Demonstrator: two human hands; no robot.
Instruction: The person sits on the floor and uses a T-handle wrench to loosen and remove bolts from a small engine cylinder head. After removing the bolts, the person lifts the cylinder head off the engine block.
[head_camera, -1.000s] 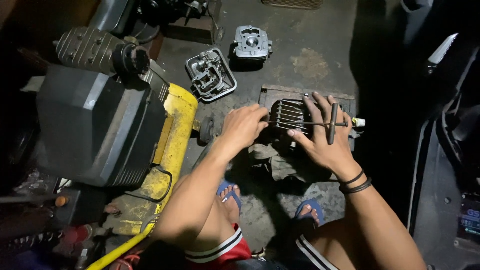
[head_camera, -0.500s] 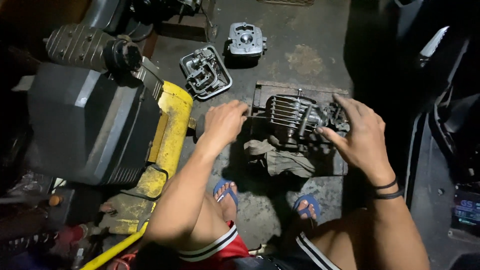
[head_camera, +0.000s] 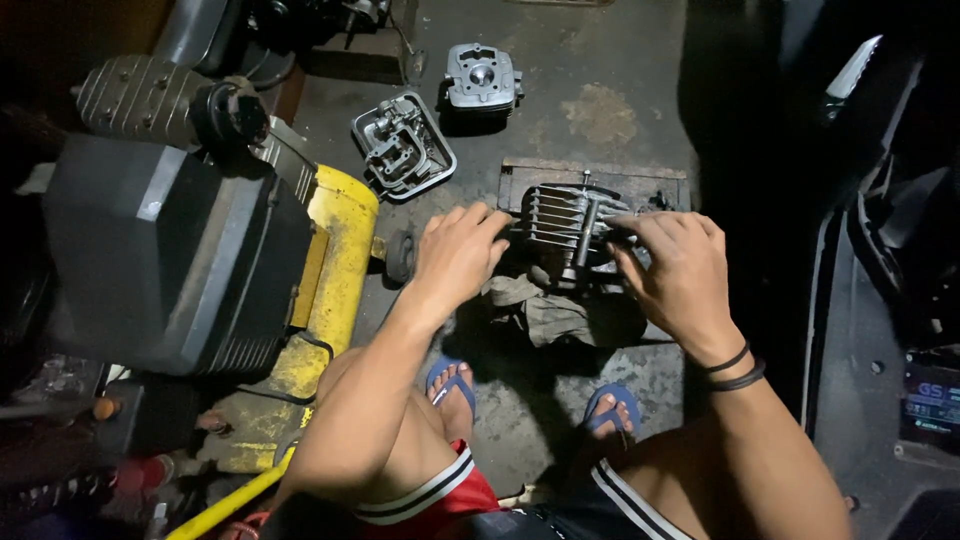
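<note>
From the head camera, a finned engine cylinder (head_camera: 565, 225) lies on its side on the concrete floor (head_camera: 610, 110), and everything else is placed from it. It rests partly on a flat wooden board (head_camera: 600, 178) and on a crumpled grey rag (head_camera: 545, 310) that spills toward the person.

The left hand (head_camera: 455, 255) sits on the cylinder's left end, fingers curled over the outer fins; its grip is pressed onto the metal. The right hand (head_camera: 680, 270) covers the cylinder's right end, fingers bent down around the part, though what lies under the palm is hidden, so I cannot tell whether that grip pinches anything smaller. Two dark bands (head_camera: 735, 368) circle the right wrist.

Beyond the cylinder, up and to the left, lies an open valve cover (head_camera: 403, 145), and further away from the person a cylinder head (head_camera: 482, 78) stands apart from it. Left of the cylinder, past a small wheel (head_camera: 400, 255), sits a yellow compressor tank (head_camera: 335, 270) with a black housing (head_camera: 170, 255) on top.

Nearer the person than the cylinder, two feet in blue sandals (head_camera: 452, 385) rest on the floor.
</note>
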